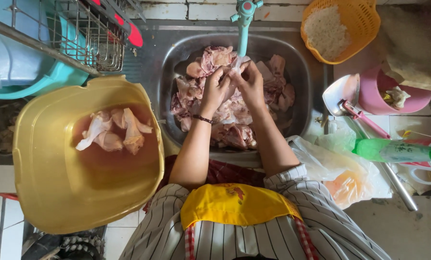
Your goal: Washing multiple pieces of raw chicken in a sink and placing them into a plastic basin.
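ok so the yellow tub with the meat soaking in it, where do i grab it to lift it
Probably take the yellow tub by its rolled rim, one hand on each of two opposite sides, coming from above. It stands upright with reddish water and chicken pieces inside, so a single-sided grip would likely tip it. Both hands are busy with meat at the sink.

Soft, even daylight, mild glare on the steel sink (299,72), wide-angle bending at edges, focus sharp
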